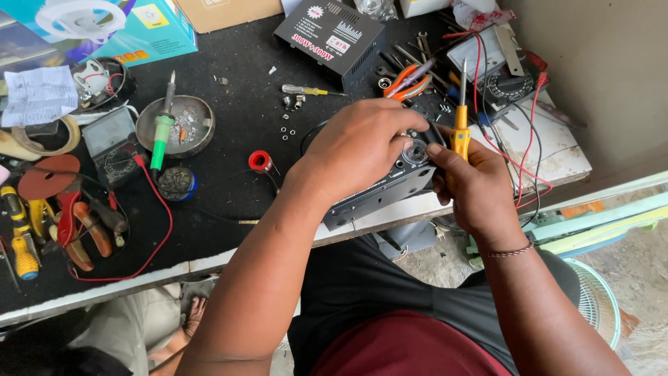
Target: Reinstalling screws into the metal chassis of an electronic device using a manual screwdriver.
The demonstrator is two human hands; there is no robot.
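Note:
My left hand [358, 146] curls over a small black electronic box [379, 195] at the bench's front edge, its fingertips on a round clear knob [416, 151] on the box's end. My right hand [473, 184] grips a yellow-handled screwdriver [460, 129], shaft pointing up and away, with the forefinger touching the same knob. The box's front panel faces me; its top is hidden under my left hand.
On the black bench [236, 139]: a second black box [330, 38], a metal dish [189, 129] with a green soldering iron [161, 136], a solder reel [259, 161], orange-handled pliers [407, 80], a meter with red leads [504, 87], tools [76, 230] at left. A fan [595, 303] stands below right.

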